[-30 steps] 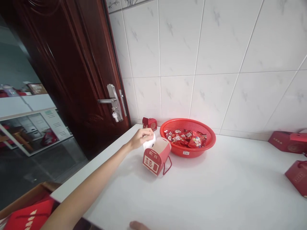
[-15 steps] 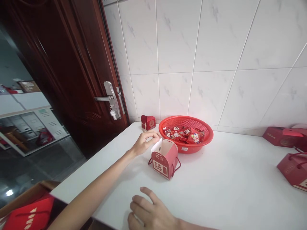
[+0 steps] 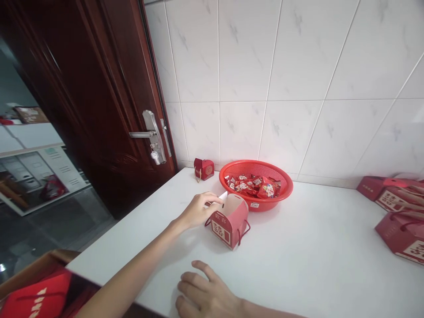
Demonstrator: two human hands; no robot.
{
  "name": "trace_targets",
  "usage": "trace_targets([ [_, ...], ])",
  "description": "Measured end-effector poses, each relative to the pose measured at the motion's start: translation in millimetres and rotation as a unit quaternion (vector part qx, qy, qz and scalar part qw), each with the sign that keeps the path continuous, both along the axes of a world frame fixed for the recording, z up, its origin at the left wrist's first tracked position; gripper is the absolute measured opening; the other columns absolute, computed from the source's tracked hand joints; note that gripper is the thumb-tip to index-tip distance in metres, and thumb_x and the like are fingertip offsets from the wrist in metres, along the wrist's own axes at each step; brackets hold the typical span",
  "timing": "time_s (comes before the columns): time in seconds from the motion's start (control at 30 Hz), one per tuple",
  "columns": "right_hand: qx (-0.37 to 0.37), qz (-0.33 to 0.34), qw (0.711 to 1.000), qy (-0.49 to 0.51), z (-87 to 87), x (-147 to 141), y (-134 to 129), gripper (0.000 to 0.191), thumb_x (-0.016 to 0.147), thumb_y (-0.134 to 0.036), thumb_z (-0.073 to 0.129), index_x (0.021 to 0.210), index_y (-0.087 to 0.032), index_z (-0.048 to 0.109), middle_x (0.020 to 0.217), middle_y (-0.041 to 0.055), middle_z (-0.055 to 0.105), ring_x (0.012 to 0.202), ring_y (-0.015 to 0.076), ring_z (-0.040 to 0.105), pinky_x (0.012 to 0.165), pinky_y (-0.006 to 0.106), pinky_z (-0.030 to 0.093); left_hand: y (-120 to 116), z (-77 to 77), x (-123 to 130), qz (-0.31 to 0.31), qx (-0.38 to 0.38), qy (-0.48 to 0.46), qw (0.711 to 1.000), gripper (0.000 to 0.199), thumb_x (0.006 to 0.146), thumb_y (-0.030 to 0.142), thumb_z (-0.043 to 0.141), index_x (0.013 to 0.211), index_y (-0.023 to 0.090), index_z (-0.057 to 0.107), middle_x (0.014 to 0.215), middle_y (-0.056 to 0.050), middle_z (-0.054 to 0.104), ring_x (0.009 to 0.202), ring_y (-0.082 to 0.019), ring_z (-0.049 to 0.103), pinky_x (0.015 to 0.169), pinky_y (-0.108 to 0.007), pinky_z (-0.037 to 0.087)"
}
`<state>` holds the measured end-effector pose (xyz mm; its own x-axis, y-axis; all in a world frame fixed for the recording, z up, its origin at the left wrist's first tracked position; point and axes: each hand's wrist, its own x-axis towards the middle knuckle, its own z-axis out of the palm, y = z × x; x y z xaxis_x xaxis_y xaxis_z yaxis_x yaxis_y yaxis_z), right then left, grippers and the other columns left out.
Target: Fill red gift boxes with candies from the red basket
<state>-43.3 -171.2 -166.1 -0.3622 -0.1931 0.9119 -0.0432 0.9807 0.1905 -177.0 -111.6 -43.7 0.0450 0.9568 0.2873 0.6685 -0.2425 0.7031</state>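
A red paper gift box (image 3: 237, 225) with gold characters and cord handles stands upright on the white table, its top open and the visible inside white. At its left rim is my left hand (image 3: 199, 210), thumb and forefinger closed on the box's white inner flap (image 3: 224, 195). My right hand (image 3: 208, 293) rests low over the table near the front edge, fingers apart and slightly bent, holding nothing. Behind the box, a red plastic basket (image 3: 287, 189) contains several red-wrapped sweets (image 3: 251, 184).
A small red box (image 3: 204, 169) stands by the tiled wall. More red boxes (image 3: 397, 229) sit at the table's right. Below the left edge is a carton (image 3: 20, 276) with a bright red box (image 3: 38, 296). A dark wooden door (image 3: 109, 88) stands at the left.
My left hand has moved slightly down and toward the box, its fingertips now over the left rim. My right hand is nearly still. The view has shifted slightly to the right.
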Motion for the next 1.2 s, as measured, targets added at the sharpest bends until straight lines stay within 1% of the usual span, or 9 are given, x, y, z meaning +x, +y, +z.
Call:
trace_targets([
  [0.17,-0.036,-0.011,0.999,-0.033,66.1,32,16,0.020,0.092,-0.012,0.045,0.100,-0.013,0.063,0.091,0.0074,0.073,0.101,0.0188,0.062,0.112,0.042,0.039,8,2.4,5,-0.005,-0.013,-0.007,1.000,0.036,0.073,0.015,0.052,0.097,0.020,0.079,0.106,-0.004,0.077,0.097,-0.022,0.070,0.085,-0.030,0.053],
  [0.27,-0.082,-0.118,0.986,-0.088,111.2,61,44,0.019,0.091,-0.010,0.046,0.097,-0.015,0.063,0.082,0.0070,0.069,0.088,0.0215,0.061,0.093,0.043,0.046,16,7.3,13,-0.037,-0.033,-0.024,0.998,0.038,0.071,0.012,0.052,0.096,0.019,0.079,0.111,-0.004,0.076,0.106,-0.023,0.068,0.089,-0.030,0.053],
  [0.37,-0.164,-0.227,0.940,-0.197,138.0,91,74,0.020,0.091,-0.008,0.046,0.085,-0.018,0.062,0.069,0.0040,0.063,0.067,0.0184,0.054,0.072,0.033,0.044,26,10.6,24,-0.084,-0.054,-0.039,0.994,0.039,0.070,0.010,0.051,0.096,0.018,0.079,0.110,-0.004,0.076,0.107,-0.023,0.067,0.087,-0.028,0.054],
  [0.5,-0.227,-0.259,0.865,-0.365,151.6,118,89,0.023,0.087,-0.004,0.048,0.071,-0.019,0.057,0.064,0.0015,0.058,0.062,0.0160,0.050,0.066,0.029,0.039,39,8.3,38,-0.127,-0.058,-0.047,0.989,0.039,0.073,0.009,0.050,0.098,0.018,0.079,0.106,-0.005,0.076,0.097,-0.021,0.068,0.077,-0.026,0.054],
  [0.63,-0.284,-0.231,0.828,-0.424,161.3,127,87,0.026,0.088,-0.006,0.045,0.068,-0.020,0.056,0.066,0.0009,0.057,0.059,0.0147,0.050,0.059,0.028,0.036,49,6.3,47,-0.164,-0.042,-0.064,0.984,0.035,0.074,0.012,0.051,0.094,0.018,0.078,0.099,-0.004,0.075,0.090,-0.018,0.066,0.077,-0.027,0.053],
  [0.8,-0.337,-0.217,0.827,-0.393,178.9,147,91,0.023,0.095,-0.020,0.046,0.089,-0.022,0.069,0.086,0.0054,0.069,0.078,0.0198,0.062,0.064,0.029,0.045,67,11.5,38,-0.048,0.042,-0.110,0.992,0.019,0.065,0.012,0.041,0.055,0.018,0.055,0.061,-0.001,0.058,0.064,-0.014,0.055,0.068,-0.027,0.046],
  [0.9,-0.366,-0.240,0.825,-0.358,187.5,166,97,0.026,0.098,-0.030,0.046,0.106,-0.025,0.070,0.104,0.0071,0.073,0.094,0.0242,0.067,0.073,0.034,0.051,85,16.0,26,0.009,0.035,-0.099,0.994,0.017,0.067,0.015,0.036,0.051,0.020,0.040,0.051,0.002,0.041,0.051,-0.012,0.039,0.055,-0.026,0.036],
  [1.07,-0.397,-0.280,0.806,-0.338,192.4,188,104,0.030,0.096,-0.037,0.047,0.117,-0.029,0.068,0.119,0.0043,0.073,0.103,0.0263,0.068,0.082,0.038,0.054,132,23.2,21,0.018,-0.029,-0.015,0.999,0.027,0.080,0.032,0.042,0.063,0.020,0.058,0.055,0.001,0.051,0.055,-0.015,0.047,0.056,-0.027,0.037],
  [1.2,-0.414,-0.316,0.786,-0.332,191.8,197,106,0.032,0.095,-0.038,0.047,0.117,-0.031,0.068,0.115,0.0035,0.074,0.099,0.0270,0.070,0.075,0.037,0.055,171,23.3,36,-0.048,-0.116,0.081,0.989,0.022,0.067,0.039,0.068,0.079,0.020,0.071,0.084,-0.004,0.073,0.077,-0.021,0.064,0.061,-0.026,0.044],
])
